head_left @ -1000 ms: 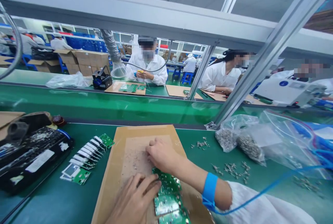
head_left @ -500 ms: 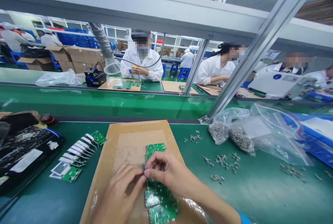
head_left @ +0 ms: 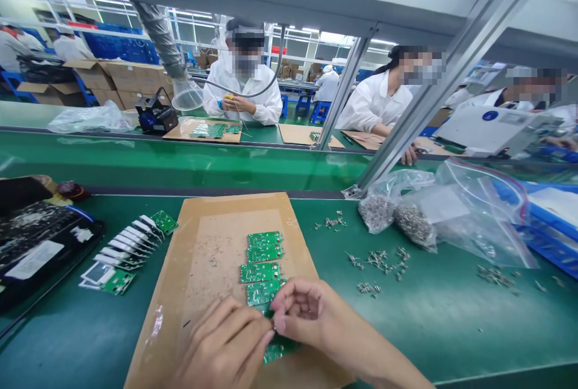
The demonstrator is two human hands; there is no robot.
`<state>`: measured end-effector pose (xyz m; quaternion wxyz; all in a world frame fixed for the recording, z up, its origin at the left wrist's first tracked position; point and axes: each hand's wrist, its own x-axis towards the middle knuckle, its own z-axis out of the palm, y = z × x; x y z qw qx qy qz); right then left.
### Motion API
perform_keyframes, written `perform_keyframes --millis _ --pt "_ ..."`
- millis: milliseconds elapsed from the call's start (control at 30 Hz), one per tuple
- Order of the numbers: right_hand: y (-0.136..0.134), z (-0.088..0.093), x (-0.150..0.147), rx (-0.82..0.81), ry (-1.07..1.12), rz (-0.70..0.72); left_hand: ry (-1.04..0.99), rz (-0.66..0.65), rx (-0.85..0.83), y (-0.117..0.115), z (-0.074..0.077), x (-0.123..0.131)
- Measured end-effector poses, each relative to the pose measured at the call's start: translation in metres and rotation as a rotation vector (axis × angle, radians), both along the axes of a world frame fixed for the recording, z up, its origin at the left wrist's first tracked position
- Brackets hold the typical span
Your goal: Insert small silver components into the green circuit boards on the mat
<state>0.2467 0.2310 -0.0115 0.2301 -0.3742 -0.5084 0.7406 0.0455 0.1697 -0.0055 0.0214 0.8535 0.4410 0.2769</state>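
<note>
Several green circuit boards [head_left: 260, 272] lie in a column on a cardboard sheet [head_left: 174, 292]. Over the nearer boards, my left hand [head_left: 230, 341] and my right hand [head_left: 307, 314] meet fingertip to fingertip. Both hands are closed in a pinch; a tiny part seems to sit between the fingertips, too small to name. My fingers partly cover the boards beneath. Small loose metal components [head_left: 382, 261] are scattered in groups on the green bench to the right of the cardboard.
Left of the cardboard stands a row of white-edged boards [head_left: 129, 244], beside a black tray [head_left: 40, 250]. Bags of small metal parts [head_left: 413, 225] and a blue bin [head_left: 548, 238] are at the right. A metal post [head_left: 433, 88] rises behind. Co-workers [head_left: 246, 88] sit across the line.
Both hands have shifted toward the nearer boards and slightly right, uncovering the farther boards. The camera has tilted a little. Fingertips stay together.
</note>
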Motion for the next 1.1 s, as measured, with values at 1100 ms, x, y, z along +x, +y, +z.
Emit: perform_keyframes --millis 1100 --pt "0.035 0.012 -0.003 0.540 -1.033 0.087 0.152 0.137 0.039 -0.003 -0.040 -0.021"
